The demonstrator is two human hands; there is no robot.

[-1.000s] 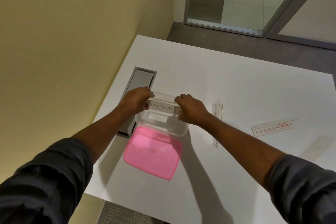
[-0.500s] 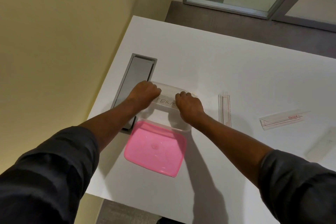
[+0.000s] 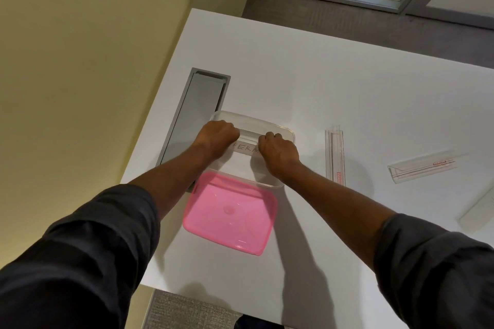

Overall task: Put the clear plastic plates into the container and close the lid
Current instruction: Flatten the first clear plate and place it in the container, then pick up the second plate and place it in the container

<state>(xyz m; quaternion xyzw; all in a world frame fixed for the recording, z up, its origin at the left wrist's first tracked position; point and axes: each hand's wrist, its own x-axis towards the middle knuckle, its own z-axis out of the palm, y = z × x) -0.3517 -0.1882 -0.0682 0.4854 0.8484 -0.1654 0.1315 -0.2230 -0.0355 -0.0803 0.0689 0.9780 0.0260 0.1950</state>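
Observation:
A clear plastic container (image 3: pixel 270 125) stands on the white table (image 3: pixel 347 83). Both hands are inside its opening, holding a clear plate (image 3: pixel 244 151) with handwritten letters on it. My left hand (image 3: pixel 217 137) grips the plate's left end and my right hand (image 3: pixel 278 153) grips its right end. The pink lid (image 3: pixel 230 212) lies flat on the table just in front of the container. Two more clear plates lie to the right, one (image 3: pixel 334 157) close to the container and another (image 3: pixel 423 167) farther out.
A grey cable hatch (image 3: pixel 196 112) is set into the table left of the container. A pale flat object (image 3: pixel 481 207) lies at the right edge of the view. The yellow wall runs along the table's left edge, and the table's front edge is near the lid.
The plate has sunk lower into the container, with both hands following it down. The camera has tilted, so the table sits lower in the view.

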